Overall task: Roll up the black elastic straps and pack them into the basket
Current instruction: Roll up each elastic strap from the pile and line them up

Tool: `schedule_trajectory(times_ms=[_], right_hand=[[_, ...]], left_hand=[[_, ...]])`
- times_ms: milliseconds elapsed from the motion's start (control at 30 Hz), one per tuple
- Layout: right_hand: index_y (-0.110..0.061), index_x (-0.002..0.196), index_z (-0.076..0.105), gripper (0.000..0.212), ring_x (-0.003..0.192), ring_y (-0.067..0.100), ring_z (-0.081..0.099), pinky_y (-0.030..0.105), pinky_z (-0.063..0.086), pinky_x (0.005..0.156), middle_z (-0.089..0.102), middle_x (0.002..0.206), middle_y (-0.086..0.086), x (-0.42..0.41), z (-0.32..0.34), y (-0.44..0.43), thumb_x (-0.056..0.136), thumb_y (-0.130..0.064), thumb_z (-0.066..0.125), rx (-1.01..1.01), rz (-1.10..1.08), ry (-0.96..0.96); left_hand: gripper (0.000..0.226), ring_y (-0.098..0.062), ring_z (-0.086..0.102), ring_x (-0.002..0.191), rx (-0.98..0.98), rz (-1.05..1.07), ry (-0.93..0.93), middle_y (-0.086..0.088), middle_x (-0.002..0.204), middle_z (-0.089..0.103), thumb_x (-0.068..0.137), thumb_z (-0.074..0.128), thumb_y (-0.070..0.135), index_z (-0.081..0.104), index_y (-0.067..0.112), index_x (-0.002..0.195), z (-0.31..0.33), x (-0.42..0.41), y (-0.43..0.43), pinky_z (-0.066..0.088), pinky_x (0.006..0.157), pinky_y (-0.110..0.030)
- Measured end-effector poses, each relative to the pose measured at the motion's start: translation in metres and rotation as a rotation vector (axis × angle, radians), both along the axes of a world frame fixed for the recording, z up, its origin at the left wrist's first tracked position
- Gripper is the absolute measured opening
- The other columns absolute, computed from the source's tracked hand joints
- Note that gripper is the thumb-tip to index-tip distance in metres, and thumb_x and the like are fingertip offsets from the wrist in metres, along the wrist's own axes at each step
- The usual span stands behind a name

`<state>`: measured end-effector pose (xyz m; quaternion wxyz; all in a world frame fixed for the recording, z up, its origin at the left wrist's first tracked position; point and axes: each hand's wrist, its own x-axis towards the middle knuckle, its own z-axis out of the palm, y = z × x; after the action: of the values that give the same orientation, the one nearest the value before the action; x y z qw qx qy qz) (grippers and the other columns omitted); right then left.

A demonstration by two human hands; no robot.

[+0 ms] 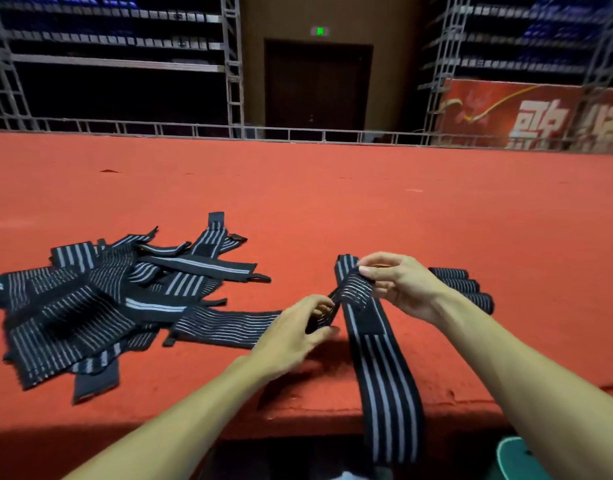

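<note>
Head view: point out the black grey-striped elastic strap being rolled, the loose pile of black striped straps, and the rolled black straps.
Black grey-striped elastic strap being rolled [384, 375], head view, flat hanging stretch.
Loose pile of black striped straps [90, 306], head view, pile's middle.
Rolled black straps [462, 285], head view, middle roll.

This is an indoor sports hall. Tiered blue seats [568, 31] on metal scaffolding [234, 64] flank a door [317, 84] under a green exit sign [320, 31], beyond a red carpeted platform [332, 188] and banner [526, 116].
</note>
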<state>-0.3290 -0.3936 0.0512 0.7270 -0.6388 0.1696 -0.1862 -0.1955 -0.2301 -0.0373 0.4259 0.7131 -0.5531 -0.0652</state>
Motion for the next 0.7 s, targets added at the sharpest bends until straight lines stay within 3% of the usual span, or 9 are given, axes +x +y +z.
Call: schedule_trajectory(times_ms=[100, 200, 267, 333, 400, 467, 533, 600, 700], right_hand=[[0.006, 0.105, 0.065, 0.023, 0.081, 0.018, 0.068, 0.023, 0.057, 0.069, 0.068, 0.094, 0.016, -0.005, 0.008, -0.004, 0.088, 0.012, 0.05, 0.083, -0.032, -0.118], [0.006, 0.111, 0.064, 0.038, 0.093, 0.022, 0.066, 0.025, 0.056, 0.085, 0.067, 0.103, 0.018, -0.004, 0.014, -0.003, 0.08, 0.022, 0.052, -0.003, -0.047, -0.15], [0.003, 0.107, 0.067, 0.031, 0.092, 0.022, 0.069, 0.028, 0.055, 0.089, 0.07, 0.103, 0.018, 0.002, 0.019, 0.002, 0.079, 0.016, 0.061, -0.083, -0.109, -0.147], [0.002, 0.103, 0.068, 0.019, 0.084, 0.024, 0.072, 0.03, 0.057, 0.082, 0.073, 0.096, 0.017, 0.008, 0.026, 0.011, 0.084, 0.0, 0.067, -0.123, -0.194, -0.18], [-0.003, 0.096, 0.069, 0.013, 0.061, 0.019, 0.069, 0.028, 0.057, 0.064, 0.073, 0.084, 0.011, 0.014, 0.037, 0.021, 0.086, -0.011, 0.069, -0.188, -0.281, -0.187], [-0.006, 0.093, 0.07, 0.011, 0.046, 0.012, 0.057, 0.025, 0.054, 0.056, 0.068, 0.075, 0.006, 0.017, 0.048, 0.029, 0.086, -0.015, 0.07, -0.246, -0.325, -0.191], [-0.005, 0.094, 0.071, 0.014, 0.044, 0.009, 0.049, 0.025, 0.051, 0.054, 0.064, 0.073, 0.004, 0.02, 0.056, 0.036, 0.086, -0.017, 0.07, -0.27, -0.352, -0.214], [-0.006, 0.096, 0.071, 0.016, 0.042, 0.007, 0.045, 0.024, 0.049, 0.051, 0.063, 0.072, 0.002, 0.024, 0.061, 0.042, 0.086, -0.018, 0.071, -0.275, -0.403, -0.25], [-0.007, 0.101, 0.068, 0.021, 0.041, 0.006, 0.04, 0.021, 0.043, 0.042, 0.063, 0.073, 0.0, 0.028, 0.071, 0.042, 0.085, -0.019, 0.072, -0.22, -0.478, -0.296]], left_hand=[[0.007, -0.004, 0.06, 0.079, -0.167, 0.089, 0.118, 0.009, 0.085, 0.068, 0.091, 0.061, 0.017, 0.065, 0.022, 0.095, 0.017, -0.002, -0.004, 0.048, 0.078, -0.029], [0.014, -0.009, 0.054, 0.067, -0.25, 0.118, 0.274, 0.002, 0.074, 0.064, 0.093, 0.059, 0.015, 0.065, 0.022, 0.082, 0.038, 0.002, -0.003, 0.046, 0.063, -0.033], [0.017, -0.015, 0.049, 0.066, -0.282, 0.126, 0.366, -0.006, 0.072, 0.059, 0.093, 0.058, 0.016, 0.064, 0.022, 0.079, 0.053, 0.003, 0.0, 0.039, 0.055, -0.029], [0.012, -0.017, 0.047, 0.064, -0.281, 0.114, 0.401, -0.009, 0.073, 0.056, 0.093, 0.059, 0.018, 0.063, 0.021, 0.083, 0.066, 0.004, 0.006, 0.037, 0.049, -0.024], [0.002, -0.015, 0.051, 0.06, -0.192, 0.029, 0.353, -0.008, 0.075, 0.06, 0.089, 0.064, 0.017, 0.064, 0.018, 0.091, 0.071, 0.006, 0.015, 0.04, 0.047, -0.02], [0.013, -0.01, 0.062, 0.071, -0.017, -0.008, 0.146, 0.001, 0.088, 0.069, 0.087, 0.068, 0.017, 0.065, 0.013, 0.099, 0.069, 0.01, 0.024, 0.048, 0.06, -0.023], [0.017, -0.012, 0.064, 0.094, 0.09, 0.046, -0.006, 0.005, 0.101, 0.069, 0.089, 0.064, 0.019, 0.064, 0.012, 0.105, 0.067, 0.014, 0.031, 0.05, 0.082, -0.03], [0.017, -0.014, 0.062, 0.098, 0.09, 0.081, 0.03, 0.004, 0.104, 0.067, 0.093, 0.059, 0.018, 0.061, 0.012, 0.108, 0.071, 0.015, 0.037, 0.049, 0.083, -0.032], [0.016, -0.015, 0.057, 0.085, 0.016, -0.046, 0.321, -0.002, 0.094, 0.062, 0.095, 0.054, 0.009, 0.059, 0.006, 0.11, 0.094, 0.006, 0.044, 0.046, 0.065, -0.028]])
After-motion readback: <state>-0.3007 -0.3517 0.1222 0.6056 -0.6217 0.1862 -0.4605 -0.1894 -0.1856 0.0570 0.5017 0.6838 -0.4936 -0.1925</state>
